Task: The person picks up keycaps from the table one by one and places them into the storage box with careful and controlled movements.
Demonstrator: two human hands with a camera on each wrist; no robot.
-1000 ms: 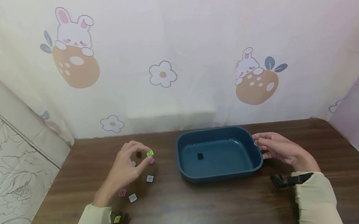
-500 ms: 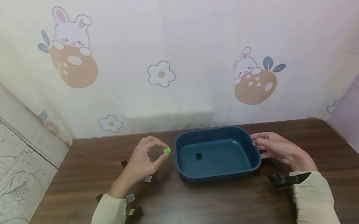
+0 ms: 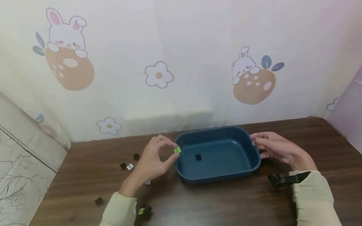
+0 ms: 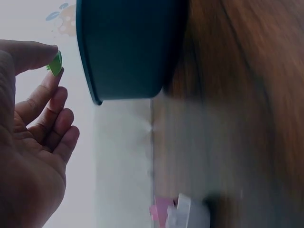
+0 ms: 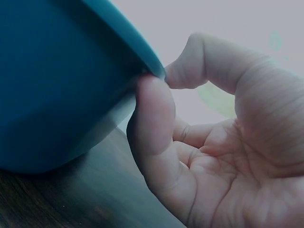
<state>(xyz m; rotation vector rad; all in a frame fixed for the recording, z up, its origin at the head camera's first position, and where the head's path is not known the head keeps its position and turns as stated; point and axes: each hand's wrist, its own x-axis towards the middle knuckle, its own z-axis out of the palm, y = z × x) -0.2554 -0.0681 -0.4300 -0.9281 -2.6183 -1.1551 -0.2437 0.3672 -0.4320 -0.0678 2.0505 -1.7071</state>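
My left hand pinches a small lime-green block between thumb and fingertip, at the left rim of a dark blue rectangular tub. In the left wrist view the green block is held beside the tub's outer wall, the other fingers loosely bent. Inside the tub lies one small black block. At the tub's right end my right hand pinches the rim; in the right wrist view, thumb and finger meet at the rim.
Left of the tub, several small blocks lie on the wooden table: black ones and a white one. A pink block shows low in the left wrist view. A patterned cloth hangs behind the table.
My left hand has lifted the green block away from the loose blocks and carried it right, to the tub's left rim. The right hand keeps its grip on the tub.
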